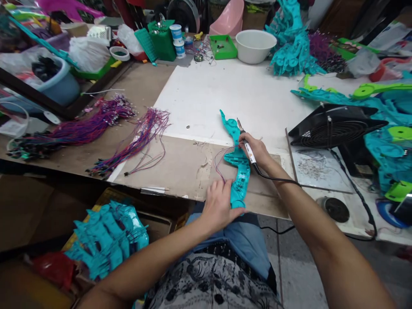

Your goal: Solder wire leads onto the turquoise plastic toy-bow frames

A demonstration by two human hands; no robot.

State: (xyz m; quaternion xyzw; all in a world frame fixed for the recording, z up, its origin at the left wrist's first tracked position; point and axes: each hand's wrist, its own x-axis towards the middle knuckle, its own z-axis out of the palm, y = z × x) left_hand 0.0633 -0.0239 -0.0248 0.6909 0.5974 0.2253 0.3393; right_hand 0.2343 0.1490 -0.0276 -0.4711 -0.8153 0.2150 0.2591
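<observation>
Fingers of left hand [219, 206] spread, touching near end of curved turquoise plastic part [243, 176], likely steadying it on brown-covered counter [180, 161]; right hand [258, 150] holds white-handled soldering iron [249, 151] pen-like, probably for control, tip beyond fingers.

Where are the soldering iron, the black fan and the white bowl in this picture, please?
Soldering iron [249, 152]: head view, on its white handle.
Black fan [340, 132]: head view, on the round grille.
White bowl [255, 51]: head view, on the outer wall.
</observation>
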